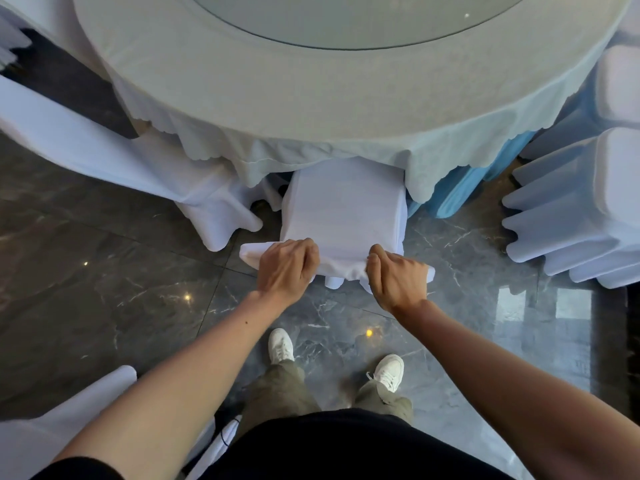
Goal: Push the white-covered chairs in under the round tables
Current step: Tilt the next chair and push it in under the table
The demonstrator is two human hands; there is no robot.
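Two hands are working the same chair in the head view: the left hand (287, 268) and the right hand (398, 277) are both curling over the top edge of the white-covered chair (343, 209), each grip closing on the fabric-covered backrest, fingers folding over the front and thumbs staying behind (how tightly they are pinching cannot be told). The chair is standing directly ahead of the person, its seat already reaching in beneath the hanging tablecloth (311, 154) of the round surface (214, 74), while its back is sitting clear of the rim. By my judgement this chair is nearly home, with perhaps only a last nudge remaining. To the left, another covered chair (114, 157) is angling in toward the surface, its skirt touching the cloth, and it looks roughly placed though skewed. On the right, a further covered chair (585, 216) is standing apart from the cloth, so it probably needs pushing in. A glass turntable (346, 15) is resting on top. At the lower left, one more white chair back (62, 417) is showing beside the person's arm, belonging to a place I cannot identify. The marble floor (104, 271) is gleaming underfoot.
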